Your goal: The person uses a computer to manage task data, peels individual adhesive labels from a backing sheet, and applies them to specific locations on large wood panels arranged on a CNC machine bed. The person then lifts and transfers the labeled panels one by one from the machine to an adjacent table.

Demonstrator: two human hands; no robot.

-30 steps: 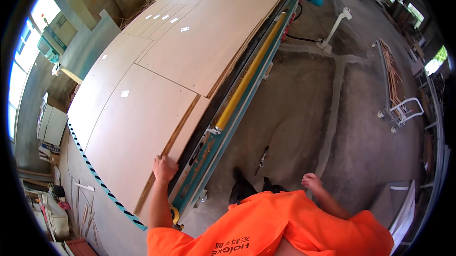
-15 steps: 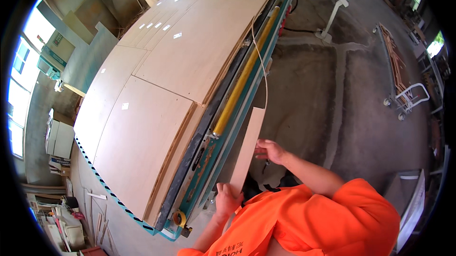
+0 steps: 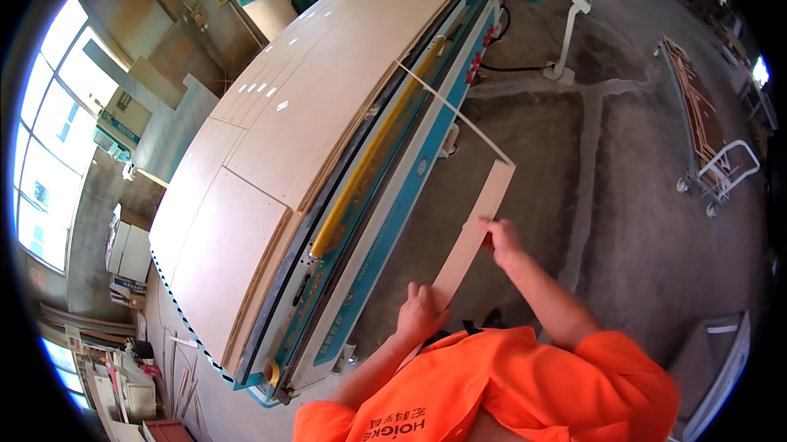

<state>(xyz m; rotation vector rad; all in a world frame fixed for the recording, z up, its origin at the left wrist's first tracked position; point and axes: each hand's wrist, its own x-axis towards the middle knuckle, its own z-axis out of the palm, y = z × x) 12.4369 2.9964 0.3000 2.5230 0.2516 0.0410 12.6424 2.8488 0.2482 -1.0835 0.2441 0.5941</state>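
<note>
We logged one pale strip [image 3: 464,257], right of the machine bed [image 3: 393,225], long axis running away and rightward: left hand [image 3: 421,313], fingers closed on its near end; right hand [image 3: 502,243] farther along its right edge, fingers curled, grip unclear.

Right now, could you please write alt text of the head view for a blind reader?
A person's left hand holds a narrow, pale board, with the right hand farther along its right edge. A thin strip slants from the board's far end across a yellow roller, toward large cut panels on a machine table at the left.
</note>
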